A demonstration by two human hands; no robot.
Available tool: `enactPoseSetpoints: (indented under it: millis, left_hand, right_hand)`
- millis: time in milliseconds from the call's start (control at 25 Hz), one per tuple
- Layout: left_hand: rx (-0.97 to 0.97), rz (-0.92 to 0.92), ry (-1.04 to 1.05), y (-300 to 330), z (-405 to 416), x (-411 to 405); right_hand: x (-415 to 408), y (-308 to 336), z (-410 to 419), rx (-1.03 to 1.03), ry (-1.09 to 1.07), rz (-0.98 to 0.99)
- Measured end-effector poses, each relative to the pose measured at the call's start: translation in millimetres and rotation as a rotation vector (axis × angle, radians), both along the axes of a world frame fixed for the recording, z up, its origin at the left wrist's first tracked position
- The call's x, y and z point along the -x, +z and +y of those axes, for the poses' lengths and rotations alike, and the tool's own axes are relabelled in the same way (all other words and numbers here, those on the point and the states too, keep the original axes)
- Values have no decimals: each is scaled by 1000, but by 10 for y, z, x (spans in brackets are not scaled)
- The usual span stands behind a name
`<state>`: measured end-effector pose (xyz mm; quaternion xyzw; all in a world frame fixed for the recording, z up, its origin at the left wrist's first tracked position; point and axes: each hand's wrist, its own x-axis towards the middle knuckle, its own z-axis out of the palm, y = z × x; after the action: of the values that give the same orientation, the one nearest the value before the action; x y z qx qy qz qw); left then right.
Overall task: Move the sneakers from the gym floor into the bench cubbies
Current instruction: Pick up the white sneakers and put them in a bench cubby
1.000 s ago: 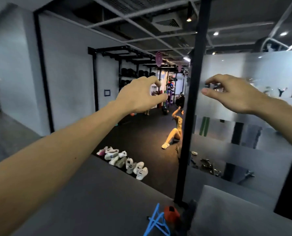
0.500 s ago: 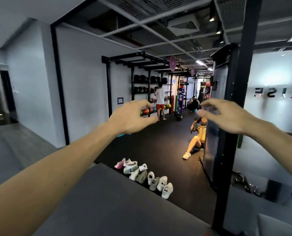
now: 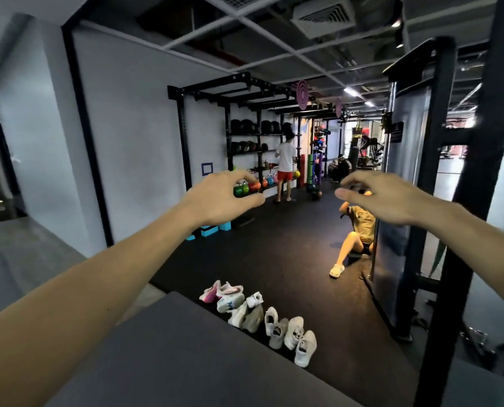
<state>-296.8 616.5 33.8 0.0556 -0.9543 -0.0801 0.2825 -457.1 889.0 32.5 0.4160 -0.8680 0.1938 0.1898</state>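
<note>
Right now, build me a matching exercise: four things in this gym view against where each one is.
1. row of white and pink sneakers
2. coloured kettlebells
3. black medicine balls
4. bare hands

A. on the upper rack shelves
B. raised in the air, holding nothing
C. on the black floor beside the grey bench
D. low on the rack

Pairs: 1-C, 2-D, 3-A, 4-B

Both bare arms reach forward at chest height, left hand (image 3: 221,201) and right hand (image 3: 389,198) apart, palms down, fingers (image 3: 352,181) loosely curled, holding nothing.
</note>
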Motion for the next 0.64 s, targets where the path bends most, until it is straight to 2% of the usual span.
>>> enactPoseSetpoints:
  millis: [280,640]
  left_hand:
    - [13,17,-51,-231,-1044,1767]
    - [6,-30,-295,-346,-1966,4512]
  right_hand:
    - [1524,-288,-1006,-27,-54,-28]
    - [3733,-581,-2124,6,-179,-116]
